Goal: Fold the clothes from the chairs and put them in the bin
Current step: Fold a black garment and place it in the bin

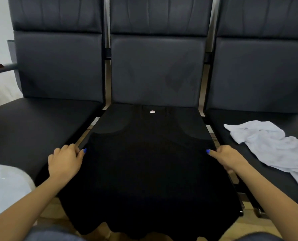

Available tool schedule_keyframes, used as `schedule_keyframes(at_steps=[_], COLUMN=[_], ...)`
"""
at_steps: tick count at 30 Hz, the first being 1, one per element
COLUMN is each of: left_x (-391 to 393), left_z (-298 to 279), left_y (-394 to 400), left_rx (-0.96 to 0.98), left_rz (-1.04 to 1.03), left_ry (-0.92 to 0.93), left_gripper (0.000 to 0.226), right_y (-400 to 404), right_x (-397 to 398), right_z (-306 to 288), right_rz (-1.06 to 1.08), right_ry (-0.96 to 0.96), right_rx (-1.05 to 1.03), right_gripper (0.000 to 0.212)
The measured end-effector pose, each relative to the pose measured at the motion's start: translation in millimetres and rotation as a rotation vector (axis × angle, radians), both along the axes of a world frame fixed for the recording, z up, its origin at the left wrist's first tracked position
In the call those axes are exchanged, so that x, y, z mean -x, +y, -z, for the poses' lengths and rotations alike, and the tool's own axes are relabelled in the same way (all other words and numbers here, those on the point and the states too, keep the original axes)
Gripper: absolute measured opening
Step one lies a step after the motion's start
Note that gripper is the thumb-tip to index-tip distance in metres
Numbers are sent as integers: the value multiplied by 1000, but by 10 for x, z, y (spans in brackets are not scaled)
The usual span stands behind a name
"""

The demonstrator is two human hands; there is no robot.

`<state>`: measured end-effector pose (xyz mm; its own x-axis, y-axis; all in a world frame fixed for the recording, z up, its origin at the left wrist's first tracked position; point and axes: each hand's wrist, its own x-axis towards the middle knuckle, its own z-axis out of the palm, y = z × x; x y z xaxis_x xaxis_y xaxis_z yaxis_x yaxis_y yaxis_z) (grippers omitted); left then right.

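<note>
A black garment (pixel 150 164) lies spread flat on the seat of the middle chair (pixel 155 70), its waistband with a small pale label toward the backrest and its lower edge hanging over the seat's front. My left hand (pixel 66 160) pinches the garment's left edge, thumb on top. At the same height, my right hand (pixel 226 157) pinches the right edge. A crumpled white garment (pixel 269 145) lies on the seat of the right chair (pixel 259 70).
The left chair (pixel 57 70) stands beside the middle one, with narrow gaps between the seats. A white rounded container edge (pixel 4 186) shows at the lower left. Wooden floor (pixel 269 225) is visible under the seats.
</note>
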<state>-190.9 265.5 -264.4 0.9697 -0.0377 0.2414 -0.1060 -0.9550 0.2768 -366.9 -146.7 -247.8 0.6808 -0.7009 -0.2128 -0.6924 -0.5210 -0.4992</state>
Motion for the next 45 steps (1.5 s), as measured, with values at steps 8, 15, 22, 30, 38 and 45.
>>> schedule_keyframes(at_steps=[8, 15, 22, 30, 38, 45], left_x=[46, 98, 43, -71, -90, -165], left_z=[-219, -197, -113, 57, 80, 88], left_y=[-55, 44, -103, -875, -861, -761], left_rx=[569, 0, -251, -254, -296, -275], left_rz=[-21, -2, 219, 397, 329, 352], left_ry=[0, 277, -113, 221, 347, 354], left_gripper=[25, 23, 50, 66, 93, 101], right_y=[3, -11, 82, 357, 300, 64], right_x=[204, 326, 348, -465, -1204, -1325], right_z=[-21, 78, 104, 93, 167, 50], right_rz=[214, 88, -22, -223, -113, 29], right_ry=[-523, -252, -113, -118, 50, -105], right_rx=[-641, -81, 324, 447, 365, 17], right_gripper=[21, 8, 42, 35, 44, 28])
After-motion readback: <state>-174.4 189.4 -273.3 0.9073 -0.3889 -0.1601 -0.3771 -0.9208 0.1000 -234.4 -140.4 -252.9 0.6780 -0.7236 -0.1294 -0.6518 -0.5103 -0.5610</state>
